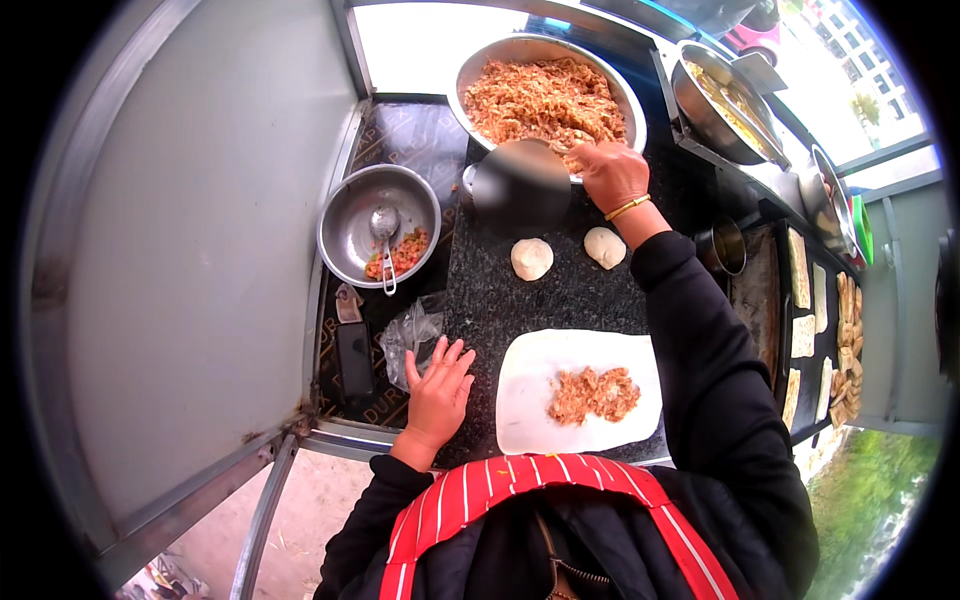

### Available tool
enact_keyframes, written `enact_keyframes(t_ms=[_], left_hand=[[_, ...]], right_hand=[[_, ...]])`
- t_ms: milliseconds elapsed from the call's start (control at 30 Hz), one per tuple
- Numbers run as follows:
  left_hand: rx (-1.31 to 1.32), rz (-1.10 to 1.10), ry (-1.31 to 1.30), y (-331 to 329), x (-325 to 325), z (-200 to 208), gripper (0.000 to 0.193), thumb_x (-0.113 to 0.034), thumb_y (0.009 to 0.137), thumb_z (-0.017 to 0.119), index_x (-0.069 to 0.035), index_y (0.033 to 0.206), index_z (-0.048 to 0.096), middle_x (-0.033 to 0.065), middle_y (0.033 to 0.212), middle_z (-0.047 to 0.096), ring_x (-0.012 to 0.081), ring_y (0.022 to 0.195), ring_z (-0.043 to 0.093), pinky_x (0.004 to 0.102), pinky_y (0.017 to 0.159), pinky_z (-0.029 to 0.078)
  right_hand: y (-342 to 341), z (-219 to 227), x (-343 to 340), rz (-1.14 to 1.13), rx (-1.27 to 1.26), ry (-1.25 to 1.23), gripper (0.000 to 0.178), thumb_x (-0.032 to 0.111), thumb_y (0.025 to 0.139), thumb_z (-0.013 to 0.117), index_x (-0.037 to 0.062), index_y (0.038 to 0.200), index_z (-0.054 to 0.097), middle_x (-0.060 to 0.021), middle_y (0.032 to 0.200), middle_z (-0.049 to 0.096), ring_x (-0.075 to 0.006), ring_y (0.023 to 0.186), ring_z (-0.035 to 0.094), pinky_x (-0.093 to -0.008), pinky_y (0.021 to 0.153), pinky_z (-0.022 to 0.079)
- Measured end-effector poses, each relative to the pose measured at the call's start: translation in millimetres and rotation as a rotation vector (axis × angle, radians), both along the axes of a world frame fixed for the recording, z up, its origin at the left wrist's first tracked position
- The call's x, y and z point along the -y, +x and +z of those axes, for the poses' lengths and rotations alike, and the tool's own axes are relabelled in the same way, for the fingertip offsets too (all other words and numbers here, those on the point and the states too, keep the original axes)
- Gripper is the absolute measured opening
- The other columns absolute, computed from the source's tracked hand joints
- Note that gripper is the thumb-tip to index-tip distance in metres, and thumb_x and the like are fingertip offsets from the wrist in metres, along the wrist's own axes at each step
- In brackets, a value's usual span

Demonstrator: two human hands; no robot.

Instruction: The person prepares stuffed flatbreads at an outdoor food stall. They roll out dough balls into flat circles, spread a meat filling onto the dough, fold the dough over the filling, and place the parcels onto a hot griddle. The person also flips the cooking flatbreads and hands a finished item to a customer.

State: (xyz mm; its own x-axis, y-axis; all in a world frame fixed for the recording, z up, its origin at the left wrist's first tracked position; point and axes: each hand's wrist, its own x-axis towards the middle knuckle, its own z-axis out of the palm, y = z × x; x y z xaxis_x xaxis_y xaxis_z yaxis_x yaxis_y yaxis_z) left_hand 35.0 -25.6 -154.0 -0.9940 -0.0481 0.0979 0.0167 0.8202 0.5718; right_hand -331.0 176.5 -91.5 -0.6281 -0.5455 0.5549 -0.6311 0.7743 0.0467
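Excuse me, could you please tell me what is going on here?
The person's right hand is at the near edge of a large bowl of shredded filling; its grip is unclear. The left hand is open near a crumpled plastic bag. A white dough sheet on the counter bears some filling, with two dough balls beyond it.

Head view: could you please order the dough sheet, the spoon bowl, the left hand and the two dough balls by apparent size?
1. Dough sheet
2. Spoon bowl
3. Left hand
4. Left dough ball and right dough ball: too alike to rank.
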Motion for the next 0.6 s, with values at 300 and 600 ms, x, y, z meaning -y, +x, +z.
enact_keyframes(t_ms=[300,600], left_hand=[[0.040,0.106,-0.001,24,-28,7,0.035,-0.015,0.094,0.061,-0.013,0.129,0.064,0.0082,0.139,0.059,0.0280,0.139,0.047,0.0613,0.116,0.015],[0.010,0.198,-0.095,44,-89,19,0.034,-0.016,0.097,0.060,-0.014,0.131,0.063,0.0084,0.141,0.059,0.0278,0.138,0.048,0.0592,0.116,0.016]], right_hand=[[-4,-7,-23,-0.176,0.557,-0.388,0.018,0.034,0.083,0.068,0.0269,0.095,0.080,-0.0052,0.087,0.074,-0.0272,0.078,0.071,-0.0366,0.073,0.056],[155,48,-141,0.086,0.318,-0.763,0.018,0.005,0.088,0.069,0.0103,0.103,0.078,-0.0026,0.080,0.069,-0.0121,0.071,0.062,-0.0263,0.064,0.050]])
